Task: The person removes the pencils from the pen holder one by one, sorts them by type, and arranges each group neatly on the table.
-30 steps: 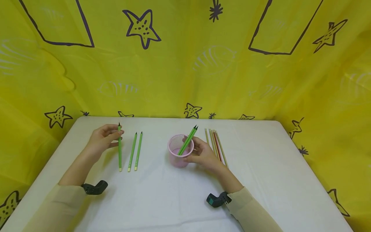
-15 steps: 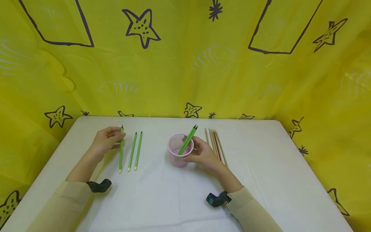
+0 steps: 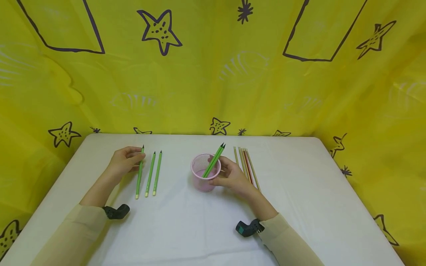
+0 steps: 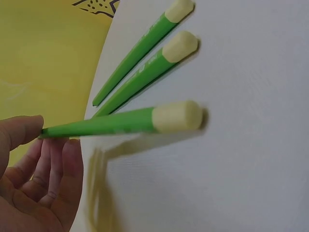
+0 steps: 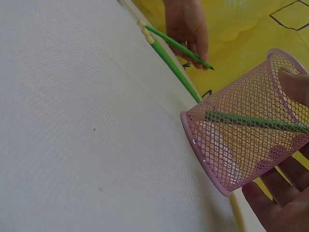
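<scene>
Near the black tip, my left hand (image 3: 124,160) pinches a green pencil (image 3: 138,181) between thumb and fingers. Its cream end points toward me; in the left wrist view that end (image 4: 176,116) is close over the tabletop, with a shadow beneath. Just right of it, two matching green pencils (image 3: 150,175) lie side by side on the table. My right hand (image 3: 233,177) grips the pink mesh pencil cup (image 3: 202,185) around its right side. Green pencils (image 3: 212,163) lean in the cup, black tips up. In the right wrist view the mesh cup (image 5: 236,140) shows a pencil through its wall.
Beyond my right hand lie several thin gold pencils (image 3: 254,171) and a red one (image 3: 248,168), partly hidden by the hand. A white cloth covers the table (image 3: 173,229). A yellow patterned curtain (image 3: 193,92) hangs along the back and sides.
My left hand has moved a little right and toward me, and its pencil now slants with the tip to the right. My right hand and the cup stay in place.
</scene>
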`<control>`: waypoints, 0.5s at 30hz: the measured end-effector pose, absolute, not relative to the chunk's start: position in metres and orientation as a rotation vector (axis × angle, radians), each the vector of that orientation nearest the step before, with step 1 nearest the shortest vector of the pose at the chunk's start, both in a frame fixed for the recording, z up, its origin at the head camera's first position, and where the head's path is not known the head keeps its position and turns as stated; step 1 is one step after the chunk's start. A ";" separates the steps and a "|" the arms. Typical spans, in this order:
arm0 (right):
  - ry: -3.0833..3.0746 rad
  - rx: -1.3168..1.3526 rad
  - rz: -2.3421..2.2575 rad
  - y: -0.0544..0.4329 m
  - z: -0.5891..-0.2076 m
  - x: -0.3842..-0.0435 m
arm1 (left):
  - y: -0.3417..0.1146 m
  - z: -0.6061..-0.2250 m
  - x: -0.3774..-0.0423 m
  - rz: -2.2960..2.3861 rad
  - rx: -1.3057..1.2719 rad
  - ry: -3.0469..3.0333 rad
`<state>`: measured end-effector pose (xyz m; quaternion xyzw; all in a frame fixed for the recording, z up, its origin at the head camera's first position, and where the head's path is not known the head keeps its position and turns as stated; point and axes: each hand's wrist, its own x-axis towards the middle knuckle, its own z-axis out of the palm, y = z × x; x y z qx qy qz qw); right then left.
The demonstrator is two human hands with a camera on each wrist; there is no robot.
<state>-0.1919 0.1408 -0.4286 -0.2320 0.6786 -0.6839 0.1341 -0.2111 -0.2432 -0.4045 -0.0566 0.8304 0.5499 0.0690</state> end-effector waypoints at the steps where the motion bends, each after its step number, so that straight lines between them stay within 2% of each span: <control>1: 1.964 -0.672 -1.984 0.141 -0.429 -0.192 | -0.243 -0.405 -0.211 1.662 -0.173 2.496; 15: 2.012 -0.672 -1.965 0.140 -0.427 -0.192 | -0.241 -0.401 -0.210 1.680 -0.197 2.470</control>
